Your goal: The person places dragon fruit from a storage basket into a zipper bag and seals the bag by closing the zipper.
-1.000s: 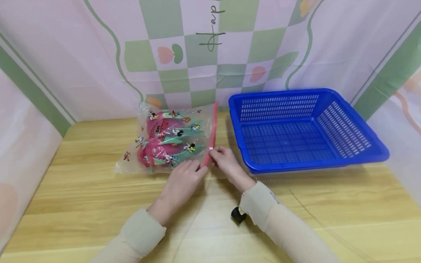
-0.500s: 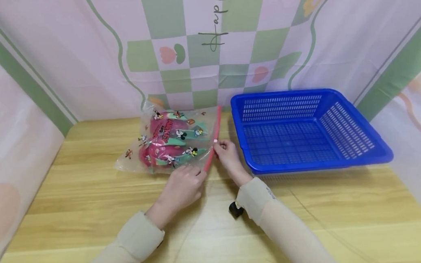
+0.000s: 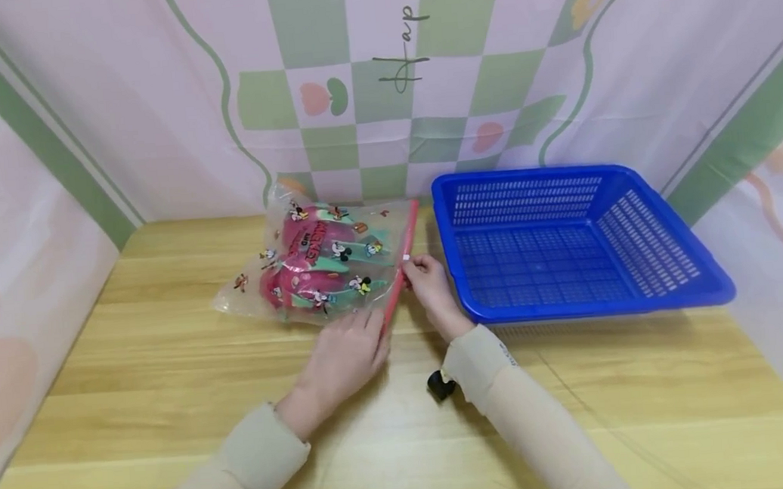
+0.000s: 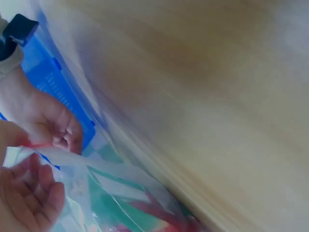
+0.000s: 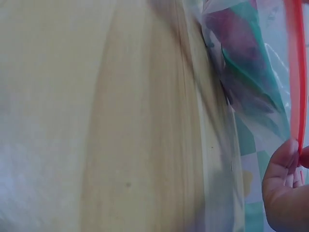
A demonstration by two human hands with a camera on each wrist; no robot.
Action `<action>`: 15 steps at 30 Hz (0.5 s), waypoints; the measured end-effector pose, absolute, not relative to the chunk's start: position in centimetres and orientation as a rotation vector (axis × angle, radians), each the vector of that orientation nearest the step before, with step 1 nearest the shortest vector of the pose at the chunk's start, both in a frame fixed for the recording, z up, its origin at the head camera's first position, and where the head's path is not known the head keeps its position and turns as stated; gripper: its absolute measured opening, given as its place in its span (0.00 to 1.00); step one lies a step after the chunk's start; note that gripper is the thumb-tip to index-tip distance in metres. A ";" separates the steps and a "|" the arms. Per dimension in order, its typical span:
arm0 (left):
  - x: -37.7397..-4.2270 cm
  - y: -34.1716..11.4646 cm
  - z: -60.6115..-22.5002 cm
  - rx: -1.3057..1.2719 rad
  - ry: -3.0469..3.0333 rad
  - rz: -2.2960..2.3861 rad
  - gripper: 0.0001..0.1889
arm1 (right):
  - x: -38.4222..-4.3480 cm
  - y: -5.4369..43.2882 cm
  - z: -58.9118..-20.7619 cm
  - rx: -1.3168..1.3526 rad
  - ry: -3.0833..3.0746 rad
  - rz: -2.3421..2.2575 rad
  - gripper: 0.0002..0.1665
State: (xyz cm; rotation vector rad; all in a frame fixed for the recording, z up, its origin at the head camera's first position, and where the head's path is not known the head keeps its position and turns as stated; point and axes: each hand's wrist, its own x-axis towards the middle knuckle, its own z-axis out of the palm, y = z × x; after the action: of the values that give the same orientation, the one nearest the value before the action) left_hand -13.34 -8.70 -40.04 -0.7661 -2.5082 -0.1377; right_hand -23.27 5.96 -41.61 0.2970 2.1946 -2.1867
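Observation:
A clear zip bag [image 3: 356, 228] printed with cartoon figures lies on the table, with pink and green items [image 3: 312, 280] inside whose kind I cannot make out. Along its right side runs a red zip strip [image 3: 409, 228] with a small white slider [image 3: 405, 259]. My left hand [image 3: 346, 354] grips the strip's near end. Partway up the strip, my right hand [image 3: 430, 287] pinches the slider between thumb and finger. The right wrist view shows those fingertips [image 5: 289, 152] on the red strip. In the left wrist view, the left fingers [image 4: 46, 193] curl at the bag's edge.
Just right of the bag stands a blue plastic basket [image 3: 458, 270] with slotted walls. A small black device [image 3: 440, 385] sits at the right wrist. Behind the wooden table [image 3: 169, 381] hangs a patterned curtain [image 3: 330, 146].
My right hand has moved up the red strip, away from me, with the white slider. The left hand keeps its grip on the near end, now slightly lower.

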 end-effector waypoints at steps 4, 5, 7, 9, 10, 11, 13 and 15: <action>-13.7 -7.7 -39.8 -0.664 -2.525 -0.067 0.20 | -23.0 6.0 -41.4 0.273 2.163 -2.214 0.07; -13.9 -7.5 -39.8 -0.648 -2.527 -0.046 0.21 | -22.9 5.9 -41.4 0.270 2.160 -2.213 0.08; -14.1 -7.1 -39.6 -0.627 -2.535 0.002 0.20 | -22.7 5.9 -41.3 0.272 2.158 -2.201 0.08; -14.4 -6.8 -39.5 -0.610 -2.536 0.087 0.17 | -22.4 5.8 -41.2 0.279 2.158 -2.185 0.08; -14.4 -6.6 -39.5 -0.599 -2.533 0.131 0.15 | -22.3 5.7 -41.1 0.284 2.159 -2.174 0.08; -14.5 -6.5 -39.5 -0.589 -2.527 0.175 0.13 | -22.2 5.7 -41.1 0.286 2.159 -2.166 0.08; -14.6 -6.4 -39.4 -0.571 -2.518 0.235 0.07 | -22.0 5.7 -41.0 0.293 2.159 -2.157 0.07; -14.6 -6.3 -39.3 -0.569 -2.516 0.252 0.06 | -21.9 5.7 -41.0 0.287 2.161 -2.159 0.07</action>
State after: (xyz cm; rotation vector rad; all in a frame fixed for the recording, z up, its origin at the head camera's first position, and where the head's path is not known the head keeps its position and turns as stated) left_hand -14.61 -6.25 -39.34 -0.5693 -2.5164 0.2518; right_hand -21.92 5.73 -40.96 0.2868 2.1611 -2.1593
